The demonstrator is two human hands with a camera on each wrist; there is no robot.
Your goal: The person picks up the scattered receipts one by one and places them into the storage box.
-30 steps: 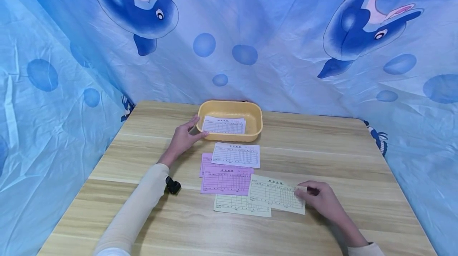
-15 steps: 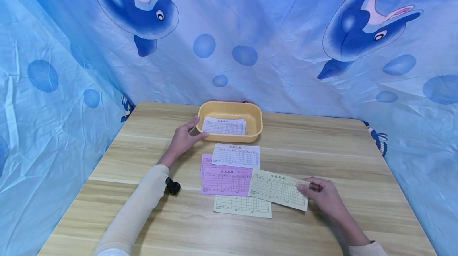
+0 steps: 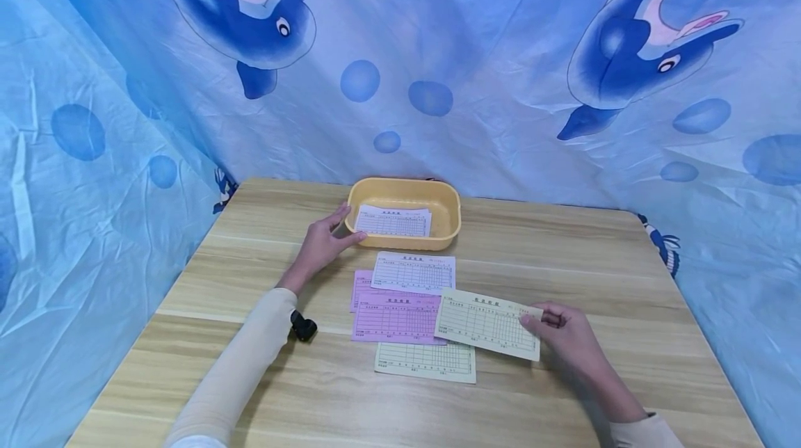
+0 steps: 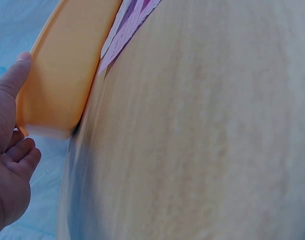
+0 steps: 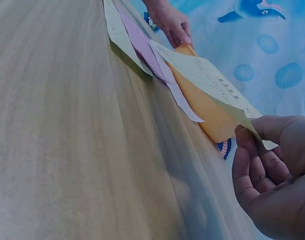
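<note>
My right hand [image 3: 560, 333] pinches the right end of a pale yellow printed slip [image 3: 488, 323], which is lifted off the table; in the right wrist view that slip [image 5: 207, 80] hangs in the air between thumb and fingers [image 5: 250, 150]. My left hand [image 3: 325, 239] rests against the left end of a yellow plastic tray [image 3: 447, 208], thumb on its rim [image 4: 57, 75]. A white slip [image 3: 393, 222] lies inside the tray. On the table lie a white slip [image 3: 413, 272], a pink slip [image 3: 394, 317] over another pink one, and a pale yellow slip [image 3: 425, 362].
The wooden table [image 3: 563, 253] is ringed by a blue dolphin-print cloth [image 3: 438, 51] at the back and both sides. A small black device [image 3: 303, 328] sits at my left wrist. Bare wood shows at the table's left, right and front.
My right hand has raised the pale yellow slip off the table and moved it slightly away from me. The left hand has stayed at the tray.
</note>
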